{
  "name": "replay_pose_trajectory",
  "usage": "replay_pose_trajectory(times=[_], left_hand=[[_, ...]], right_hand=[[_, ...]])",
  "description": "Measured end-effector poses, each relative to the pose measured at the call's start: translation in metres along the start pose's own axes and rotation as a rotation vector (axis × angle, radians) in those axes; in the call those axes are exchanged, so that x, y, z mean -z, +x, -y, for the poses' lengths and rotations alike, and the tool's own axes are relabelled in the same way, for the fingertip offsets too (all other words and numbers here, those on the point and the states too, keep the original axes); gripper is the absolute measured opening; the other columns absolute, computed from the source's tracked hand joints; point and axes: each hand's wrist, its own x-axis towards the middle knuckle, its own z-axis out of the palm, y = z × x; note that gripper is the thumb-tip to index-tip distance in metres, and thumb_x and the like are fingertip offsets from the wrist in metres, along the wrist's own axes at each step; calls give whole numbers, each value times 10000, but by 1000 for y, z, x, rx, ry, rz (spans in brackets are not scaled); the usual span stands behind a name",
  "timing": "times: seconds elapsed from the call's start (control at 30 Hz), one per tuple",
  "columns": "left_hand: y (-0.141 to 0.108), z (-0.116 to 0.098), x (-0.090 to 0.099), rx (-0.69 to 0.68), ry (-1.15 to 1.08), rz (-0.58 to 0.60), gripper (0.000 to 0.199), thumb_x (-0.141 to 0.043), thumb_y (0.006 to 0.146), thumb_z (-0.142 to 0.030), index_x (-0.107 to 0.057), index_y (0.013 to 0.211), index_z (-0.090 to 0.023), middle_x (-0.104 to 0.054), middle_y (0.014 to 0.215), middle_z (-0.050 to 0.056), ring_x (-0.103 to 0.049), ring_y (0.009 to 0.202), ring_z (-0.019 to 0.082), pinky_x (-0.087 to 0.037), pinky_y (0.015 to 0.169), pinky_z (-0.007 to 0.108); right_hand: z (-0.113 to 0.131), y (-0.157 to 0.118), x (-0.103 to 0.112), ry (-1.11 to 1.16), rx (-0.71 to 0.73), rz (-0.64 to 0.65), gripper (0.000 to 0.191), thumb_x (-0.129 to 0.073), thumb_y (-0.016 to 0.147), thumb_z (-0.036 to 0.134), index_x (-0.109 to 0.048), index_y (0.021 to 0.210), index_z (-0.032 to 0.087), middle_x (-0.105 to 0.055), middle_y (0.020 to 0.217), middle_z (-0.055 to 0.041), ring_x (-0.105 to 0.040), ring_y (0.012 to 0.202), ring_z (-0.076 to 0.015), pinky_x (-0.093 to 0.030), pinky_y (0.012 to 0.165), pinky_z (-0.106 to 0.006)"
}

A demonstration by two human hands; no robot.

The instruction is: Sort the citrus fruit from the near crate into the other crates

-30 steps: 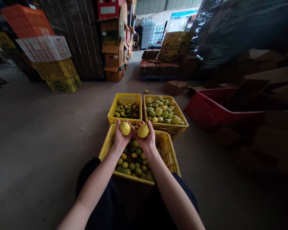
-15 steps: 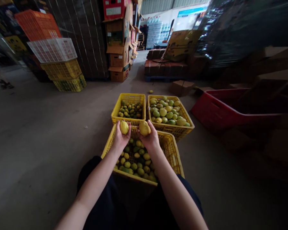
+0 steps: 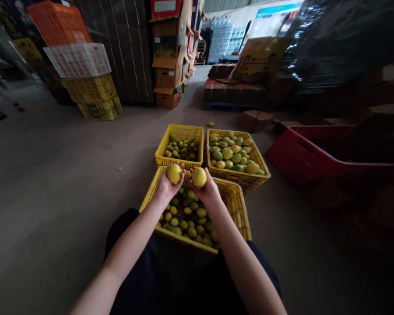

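Observation:
My left hand [image 3: 168, 188] is closed around a yellow lemon [image 3: 174, 173], its fingers curled beneath and beside the fruit. A second yellow lemon [image 3: 199, 177] sits in my right hand [image 3: 210, 190], cupped from below and the right. Both hands are raised side by side over the near yellow crate [image 3: 239, 208], which holds many green and yellow lemons [image 3: 192, 232]. Just beyond stand two more yellow crates: the left one [image 3: 160, 153] has small darker fruit in it, and the right one [image 3: 249, 178] is filled higher with larger green-yellow lemons [image 3: 227, 153].
A red bin [image 3: 302, 151] stands to the right. One loose lemon [image 3: 211, 124] lies on the floor behind the crates, near a cardboard box [image 3: 256, 120]. Stacked plastic crates [image 3: 90, 89] and cartons [image 3: 167, 78] rise further back. At far left a person's legs [image 3: 1, 94] show.
Both lemons have been turned in my hands, and the hands have come slightly closer together. The view has shifted a little, and the person's legs at far left have moved.

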Motion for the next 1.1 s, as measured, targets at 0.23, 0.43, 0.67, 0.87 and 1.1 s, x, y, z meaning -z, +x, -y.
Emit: replay_pose_trajectory(times=[0.23,0.43,0.67,0.87,1.1], left_hand=[[-1,-18,2,52,-113,-92,240,-494,861,-249,-616,1032,-135,-656,750,61,-657,696,146,-503,465,150],[-3,-36,4,-17,-142,-195,187,-484,844,-225,-607,946,-128,-633,720,54,-642,648,141,-487,425,150],[4,-34,7,33,-108,-193,171,-494,832,-212,-611,905,-110,-637,704,63,-642,636,148,-491,416,158],[13,-24,12,4,-71,-177,163,-476,828,-211,-606,866,-120,-636,717,72,-650,685,161,-510,453,169],[45,12,47,-115,135,-427,158,-427,868,-239,-509,739,-198,-564,594,-35,-589,525,98,-540,527,208]], right_hand=[[-56,2,35,-228,-323,-148,151,-501,897,288,-604,875,180,-633,578,3,-601,471,-141,-474,428,-220],[-97,9,52,-250,-335,-225,72,-620,772,203,-550,788,199,-625,633,0,-612,543,-182,-536,514,-340],[-25,32,19,-144,100,-141,115,-630,795,321,-595,899,286,-630,806,32,-635,728,-156,-560,680,-330],[-40,14,34,-314,-104,-156,187,-728,676,220,-606,818,228,-622,799,0,-615,650,-154,-539,622,-320],[-37,6,41,-226,-133,-93,29,-577,739,180,-558,719,189,-620,723,-4,-641,647,-162,-539,643,-312]])
